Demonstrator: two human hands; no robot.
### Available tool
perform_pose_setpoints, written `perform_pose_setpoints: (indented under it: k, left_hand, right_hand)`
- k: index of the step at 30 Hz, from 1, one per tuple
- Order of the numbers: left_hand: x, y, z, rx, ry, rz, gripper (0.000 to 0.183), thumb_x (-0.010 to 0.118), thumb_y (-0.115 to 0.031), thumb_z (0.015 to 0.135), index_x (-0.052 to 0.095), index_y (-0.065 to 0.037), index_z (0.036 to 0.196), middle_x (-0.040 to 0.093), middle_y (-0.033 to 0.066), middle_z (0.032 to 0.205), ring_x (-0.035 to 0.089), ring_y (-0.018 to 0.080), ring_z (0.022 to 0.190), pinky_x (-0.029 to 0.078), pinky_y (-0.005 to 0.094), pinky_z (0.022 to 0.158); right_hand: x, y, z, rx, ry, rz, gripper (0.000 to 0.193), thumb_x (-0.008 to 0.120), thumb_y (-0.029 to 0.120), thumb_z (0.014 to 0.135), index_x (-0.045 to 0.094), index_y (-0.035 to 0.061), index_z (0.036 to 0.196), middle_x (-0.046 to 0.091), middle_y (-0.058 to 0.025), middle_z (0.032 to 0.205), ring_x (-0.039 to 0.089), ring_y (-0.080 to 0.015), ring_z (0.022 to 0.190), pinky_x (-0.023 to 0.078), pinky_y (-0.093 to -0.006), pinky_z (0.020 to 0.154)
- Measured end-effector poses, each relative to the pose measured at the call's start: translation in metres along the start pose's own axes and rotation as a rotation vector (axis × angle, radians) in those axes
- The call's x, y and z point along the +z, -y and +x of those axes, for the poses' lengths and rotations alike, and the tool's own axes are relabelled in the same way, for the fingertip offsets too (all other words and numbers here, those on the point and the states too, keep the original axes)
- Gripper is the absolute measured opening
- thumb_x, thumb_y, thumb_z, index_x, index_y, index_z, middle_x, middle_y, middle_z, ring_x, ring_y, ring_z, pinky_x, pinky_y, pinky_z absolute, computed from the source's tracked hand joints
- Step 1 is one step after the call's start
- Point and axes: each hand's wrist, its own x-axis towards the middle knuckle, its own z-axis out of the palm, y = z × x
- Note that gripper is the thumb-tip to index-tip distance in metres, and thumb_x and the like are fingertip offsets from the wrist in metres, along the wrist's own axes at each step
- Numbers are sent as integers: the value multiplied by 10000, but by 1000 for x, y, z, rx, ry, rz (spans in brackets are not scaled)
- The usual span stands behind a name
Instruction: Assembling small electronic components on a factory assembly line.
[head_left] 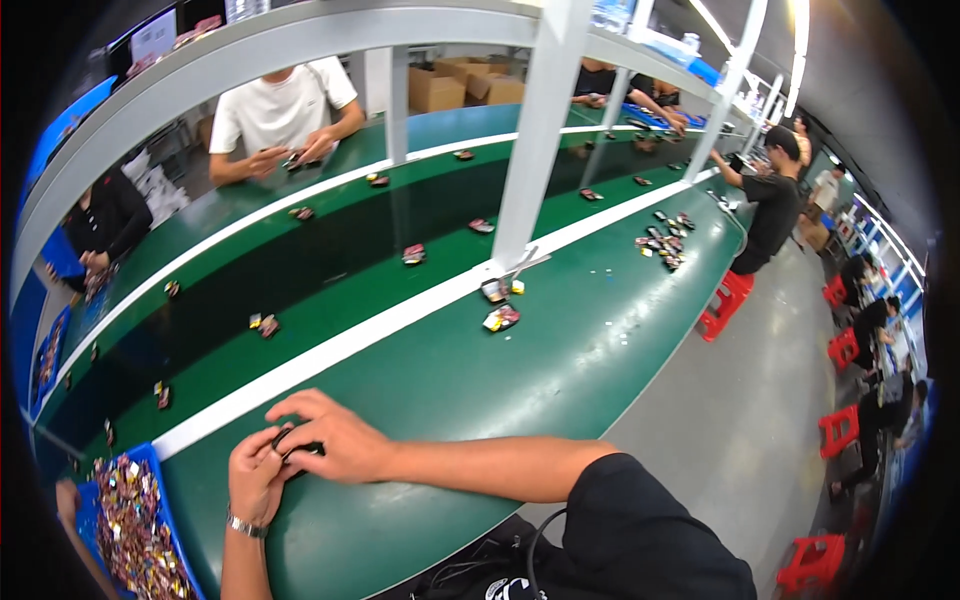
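My left hand (257,474), with a metal-banded watch on its wrist, grips a small black object (308,448) over the green worktable (430,480). From the right my right hand (345,440) reaches across, its fingers bent around the same object. Most of that object is hidden by the fingers, so its kind cannot be made out. Close by my left forearm stands a blue bin (160,485) filled with many small shiny, multicoloured pieces. Farther along the table, beside a post's foot, lie small dark-red and black parts (502,318) with yellow bits.
Past a white rail (350,345) runs a dark green conveyor belt (340,275) carrying several scattered small parts (414,254). A grey post (545,140) rises from the rail. More parts (662,243) are heaped at the table's far right. Co-workers sit across and along the line; red stools (726,303) stand to the right.
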Motion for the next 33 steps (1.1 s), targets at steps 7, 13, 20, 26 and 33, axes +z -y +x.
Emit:
perform_pose_setpoints:
  k: [7, 13, 20, 26, 33]
  left_hand:
    - [6, -2, -1, 71, -54, 64, 361, 720, -129, 899, 581, -4, 1208, 628, 148, 1258, 679, 236, 1043, 631, 370, 816]
    - [-3, 2, 1, 13, -18, 42, 343, 687, -108, 922, 583, 20, 1222, 633, 178, 1250, 694, 255, 1012, 637, 354, 794]
    - [0, -5, -12, 98, -145, 97, 397, 717, -167, 907, 578, 59, 1203, 642, 168, 1195, 689, 243, 999, 627, 333, 781]
    - [17, -5, 10, -49, 152, -54, 391, 644, -104, 947, 552, 90, 1274, 579, 203, 1326, 636, 271, 1142, 562, 405, 956]
    - [1, -5, -1, 1, 207, -107, 336, 599, -72, 969, 573, 50, 1281, 579, 196, 1336, 615, 283, 1186, 552, 436, 992]
  right_hand:
    - [-3, 7, 2, 36, 47, 54, 157, 698, 61, 770, 741, 67, 921, 584, -112, 1265, 490, -304, 1238, 449, -401, 1006]
    - [-2, 9, 1, 89, 74, 69, 126, 680, 61, 787, 744, 48, 894, 590, -112, 1238, 495, -294, 1223, 476, -400, 973]
    - [12, 12, 5, -127, 9, -13, 233, 713, 59, 735, 718, 48, 968, 586, -140, 1241, 505, -332, 1204, 459, -427, 988]
    - [-19, 17, 3, -245, -74, -290, 225, 745, 27, 695, 697, 73, 910, 619, -128, 1145, 584, -329, 1085, 509, -421, 899]
    - [-6, 19, 8, -205, -8, -212, 181, 739, 6, 723, 712, 43, 898, 633, -109, 1169, 576, -318, 1132, 506, -403, 923]
